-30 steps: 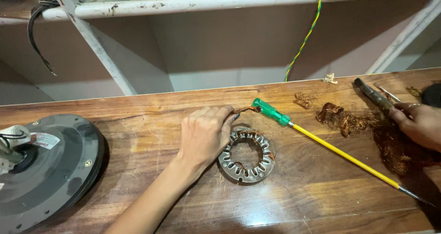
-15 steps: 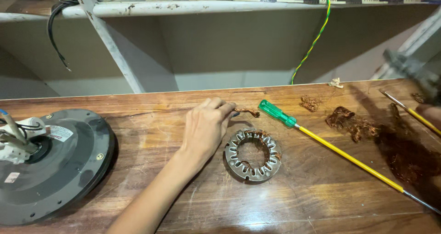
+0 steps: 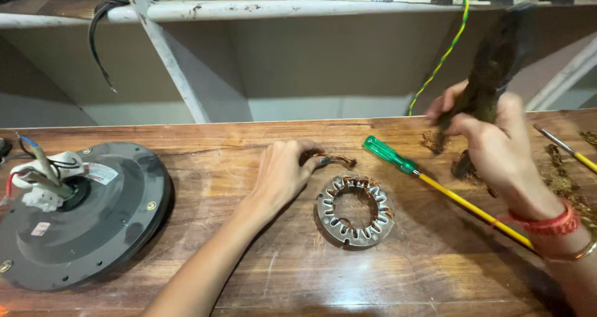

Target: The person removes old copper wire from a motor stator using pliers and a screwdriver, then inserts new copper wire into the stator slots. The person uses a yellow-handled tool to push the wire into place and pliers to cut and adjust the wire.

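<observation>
Wooden bench (image 3: 261, 279); stator ring (image 3: 355, 210) beside left hand (image 3: 281, 174).

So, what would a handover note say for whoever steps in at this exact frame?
Left hand: flat on the wooden bench, fingertips on a small clump of copper wire beside the ring-shaped metal core.
Right hand: raised, gripping a dark blurred tool; its type is unclear.
Green-handled screwdriver lies between the hands; the grey round fan housing sits far left.
Done: the core's slots look mostly bare, with wire scraps piled at right.
Left: some copper remains on the core's far edge.
</observation>
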